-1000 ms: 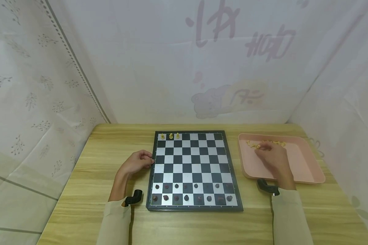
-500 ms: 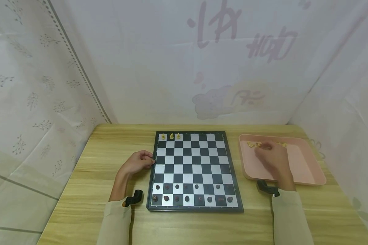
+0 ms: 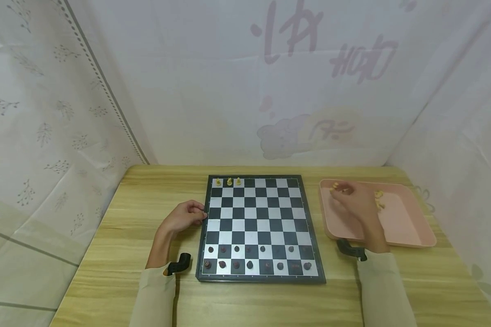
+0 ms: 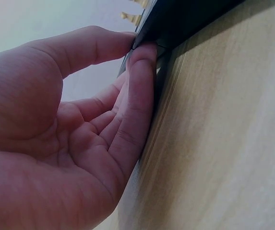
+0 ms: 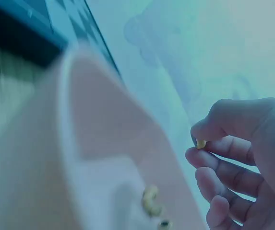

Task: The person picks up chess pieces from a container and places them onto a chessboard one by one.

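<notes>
At the left edge of the chessboard (image 3: 251, 212) is my left hand (image 3: 183, 217). Its thumb and a finger pinch the board's dark rim in the left wrist view. My right hand (image 3: 357, 200) is raised over the pink tray (image 3: 409, 222). Between its thumb and index finger it pinches a small pale yellow chess piece (image 5: 201, 143), mostly covered by the fingertips, so its kind is unclear. Three yellow chess pieces (image 3: 229, 181) stand in the far row's left corner. Dark chess pieces (image 3: 250, 264) fill the two nearest rows.
Loose yellow pieces (image 3: 379, 200) lie in the tray, partly behind my right hand. The tray stands right of the board on a wooden table (image 3: 253, 304). Printed cloth (image 3: 204, 113) hangs behind and at both sides.
My right hand has lifted from among the pieces in the tray and shifted slightly left, with a yellow chess piece between its fingertips. My left hand keeps its place at the board's edge.
</notes>
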Available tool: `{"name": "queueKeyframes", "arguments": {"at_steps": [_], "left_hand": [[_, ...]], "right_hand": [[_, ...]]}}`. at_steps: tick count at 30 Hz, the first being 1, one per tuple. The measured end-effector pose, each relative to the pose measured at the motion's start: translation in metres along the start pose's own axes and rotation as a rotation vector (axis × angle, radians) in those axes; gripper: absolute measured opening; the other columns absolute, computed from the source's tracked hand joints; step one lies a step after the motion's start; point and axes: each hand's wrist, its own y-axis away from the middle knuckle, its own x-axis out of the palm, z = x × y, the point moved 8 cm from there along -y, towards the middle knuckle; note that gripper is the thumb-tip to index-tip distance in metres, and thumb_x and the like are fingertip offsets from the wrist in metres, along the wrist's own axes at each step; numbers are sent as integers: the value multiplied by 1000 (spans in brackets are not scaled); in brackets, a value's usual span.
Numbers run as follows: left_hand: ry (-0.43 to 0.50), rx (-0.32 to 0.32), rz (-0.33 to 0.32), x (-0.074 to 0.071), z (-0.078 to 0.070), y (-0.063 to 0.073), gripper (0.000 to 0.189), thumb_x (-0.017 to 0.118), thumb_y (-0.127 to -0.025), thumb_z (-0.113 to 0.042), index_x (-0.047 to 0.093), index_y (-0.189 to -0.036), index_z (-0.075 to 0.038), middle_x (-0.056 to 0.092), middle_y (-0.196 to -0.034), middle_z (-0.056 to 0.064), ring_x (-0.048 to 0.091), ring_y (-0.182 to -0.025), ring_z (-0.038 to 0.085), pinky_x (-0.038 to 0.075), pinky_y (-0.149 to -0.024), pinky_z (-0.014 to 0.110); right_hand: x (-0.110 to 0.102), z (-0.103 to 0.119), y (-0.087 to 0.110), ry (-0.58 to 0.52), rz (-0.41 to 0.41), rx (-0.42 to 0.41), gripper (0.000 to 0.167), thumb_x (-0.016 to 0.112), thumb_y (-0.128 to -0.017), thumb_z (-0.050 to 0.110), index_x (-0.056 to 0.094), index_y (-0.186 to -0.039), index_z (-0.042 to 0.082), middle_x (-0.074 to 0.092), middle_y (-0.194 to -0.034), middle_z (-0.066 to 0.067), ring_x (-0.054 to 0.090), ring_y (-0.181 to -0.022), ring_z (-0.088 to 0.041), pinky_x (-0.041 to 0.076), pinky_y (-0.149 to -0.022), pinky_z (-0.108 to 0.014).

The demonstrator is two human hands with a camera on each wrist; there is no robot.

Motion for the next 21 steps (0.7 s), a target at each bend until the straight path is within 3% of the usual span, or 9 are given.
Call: {"name": "queueKeyframes", "arguments": {"at_steps": [8,15,21], "left_hand": [[6,4,1,-1,0,-2,30,73,-102,0,61,-127,12,73,-96,10,67,-85,17,57,-80,29],[-7,10,0,0,-1,-2,29,73,-103,-1,62,-127,12,73,-97,10,68,-85,17,58,-80,30],[-20,13,-4,0,-1,-1,29,73,-103,-1,62,-126,12,73,-96,11,68,-84,17,58,-80,31]], "right_hand": [[5,44,-2,-8,38,-82,31,78,-103,24,74,-120,-1,75,-111,-22,68,-99,-39,51,-81,-45],[13,77,-10,-51,45,-151,22,80,-101,20,76,-112,3,77,-106,-17,70,-94,-35,54,-79,-44],[30,91,-26,-56,93,-180,17,80,-100,17,76,-110,5,77,-106,-15,71,-94,-34,56,-76,-43]]}}
